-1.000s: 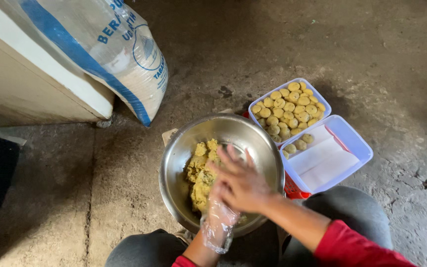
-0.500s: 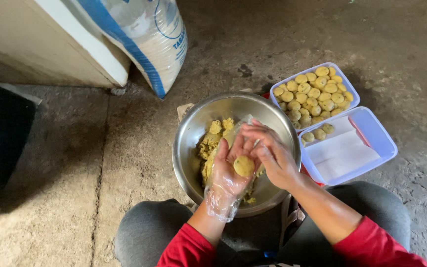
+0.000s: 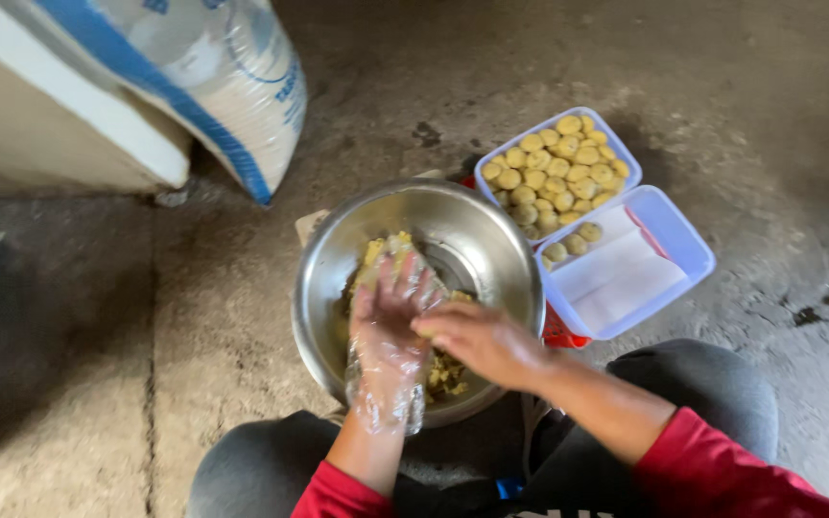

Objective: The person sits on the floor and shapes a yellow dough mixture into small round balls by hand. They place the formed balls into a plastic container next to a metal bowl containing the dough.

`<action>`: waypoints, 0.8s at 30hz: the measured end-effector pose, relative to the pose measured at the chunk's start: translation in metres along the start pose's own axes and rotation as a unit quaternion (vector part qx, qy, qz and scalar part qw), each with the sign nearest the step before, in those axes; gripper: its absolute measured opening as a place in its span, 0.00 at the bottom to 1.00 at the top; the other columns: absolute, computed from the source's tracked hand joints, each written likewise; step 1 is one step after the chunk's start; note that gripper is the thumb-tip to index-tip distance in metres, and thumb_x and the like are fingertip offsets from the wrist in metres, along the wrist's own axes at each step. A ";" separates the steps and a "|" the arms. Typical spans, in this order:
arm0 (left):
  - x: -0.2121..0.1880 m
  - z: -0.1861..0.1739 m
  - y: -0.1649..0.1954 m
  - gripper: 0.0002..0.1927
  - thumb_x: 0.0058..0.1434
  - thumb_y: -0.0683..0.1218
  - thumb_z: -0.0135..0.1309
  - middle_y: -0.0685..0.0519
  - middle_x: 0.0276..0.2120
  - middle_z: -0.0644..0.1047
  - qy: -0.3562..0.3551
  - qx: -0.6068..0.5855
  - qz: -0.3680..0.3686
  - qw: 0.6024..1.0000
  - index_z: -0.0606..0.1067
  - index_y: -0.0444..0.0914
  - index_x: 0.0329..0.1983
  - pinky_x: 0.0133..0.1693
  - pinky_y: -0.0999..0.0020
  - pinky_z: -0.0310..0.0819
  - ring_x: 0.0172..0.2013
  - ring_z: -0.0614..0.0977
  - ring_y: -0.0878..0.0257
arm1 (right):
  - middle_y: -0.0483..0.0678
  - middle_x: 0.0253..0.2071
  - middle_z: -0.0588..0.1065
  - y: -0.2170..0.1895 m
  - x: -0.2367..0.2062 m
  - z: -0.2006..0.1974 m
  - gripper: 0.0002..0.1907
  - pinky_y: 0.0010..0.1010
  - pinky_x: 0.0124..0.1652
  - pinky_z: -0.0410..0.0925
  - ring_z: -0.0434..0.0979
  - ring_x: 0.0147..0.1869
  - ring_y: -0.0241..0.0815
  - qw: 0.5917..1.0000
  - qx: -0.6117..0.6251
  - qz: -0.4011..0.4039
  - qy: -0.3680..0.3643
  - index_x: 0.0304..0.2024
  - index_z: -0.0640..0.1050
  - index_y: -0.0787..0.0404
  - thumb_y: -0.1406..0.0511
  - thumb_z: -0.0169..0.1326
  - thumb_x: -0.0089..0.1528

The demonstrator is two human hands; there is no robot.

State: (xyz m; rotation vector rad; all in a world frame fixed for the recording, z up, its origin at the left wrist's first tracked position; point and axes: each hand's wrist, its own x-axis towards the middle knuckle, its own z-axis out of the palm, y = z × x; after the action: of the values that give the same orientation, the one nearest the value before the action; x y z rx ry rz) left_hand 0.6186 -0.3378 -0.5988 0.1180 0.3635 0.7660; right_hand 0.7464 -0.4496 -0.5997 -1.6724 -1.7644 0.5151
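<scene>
Yellow dough (image 3: 445,372), crumbly and moist by the look of it, pressed between two palms over the steel bowl (image 3: 491,240). Left hand (image 3: 388,321) sheathed in a thin clear plastic glove, fingers spread and flat; right hand (image 3: 482,341) bare, laid across it, closed down on a lump mostly hidden between them. Likely soft, light and sticky: easily squashed, prone to breaking apart, best cupped in the palm rather than pinched. Remaining dough heaped against the bowl's left wall and bottom. Bowl itself rigid and slick, resting on the floor between the knees, rim close to both wrists. Just to the right, touching or nearly touching the rim, a pale blue tray (image 3: 616,153) packed with shaped balls (image 3: 554,173), and beside it a second tray (image 3: 683,240) holding only a few, mostly bare. Farther left, a white sack (image 3: 223,86) with blue stripes leaning on a cabinet. Open concrete floor (image 3: 98,317) to the left and beyond; tight on the right.
</scene>
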 end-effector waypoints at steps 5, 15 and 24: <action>0.001 -0.008 0.001 0.31 0.70 0.64 0.33 0.46 0.76 0.58 0.011 0.008 -0.020 1.000 0.60 0.46 0.71 0.72 0.41 0.38 0.75 0.54 0.42 | 0.44 0.43 0.78 0.128 0.015 -0.085 0.27 0.29 0.43 0.70 0.75 0.42 0.36 0.866 0.286 0.339 0.230 0.60 0.77 0.56 0.72 0.61 0.57; 0.005 -0.032 -0.015 0.37 0.68 0.63 0.29 0.46 0.75 0.58 0.067 0.084 -0.064 0.992 0.52 0.45 0.78 0.70 0.44 0.39 0.74 0.56 0.45 | 0.48 0.44 0.81 0.254 -0.025 -0.110 0.23 0.29 0.43 0.71 0.78 0.44 0.38 0.774 0.051 0.494 0.392 0.51 0.78 0.62 0.65 0.71 0.55; 0.009 -0.043 -0.007 0.37 0.68 0.62 0.32 0.47 0.75 0.58 0.103 0.082 -0.048 0.990 0.52 0.45 0.78 0.70 0.45 0.41 0.74 0.57 0.47 | 0.62 0.55 0.75 0.299 -0.027 -0.093 0.23 0.45 0.54 0.67 0.74 0.57 0.59 0.808 -0.143 0.487 0.300 0.56 0.76 0.58 0.61 0.68 0.61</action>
State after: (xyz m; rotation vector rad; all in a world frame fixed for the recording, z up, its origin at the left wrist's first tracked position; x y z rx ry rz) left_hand 0.6136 -0.3382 -0.6432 0.1749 0.6248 0.6547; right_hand 1.0276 -0.4564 -0.7398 -2.5449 -0.4408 0.0772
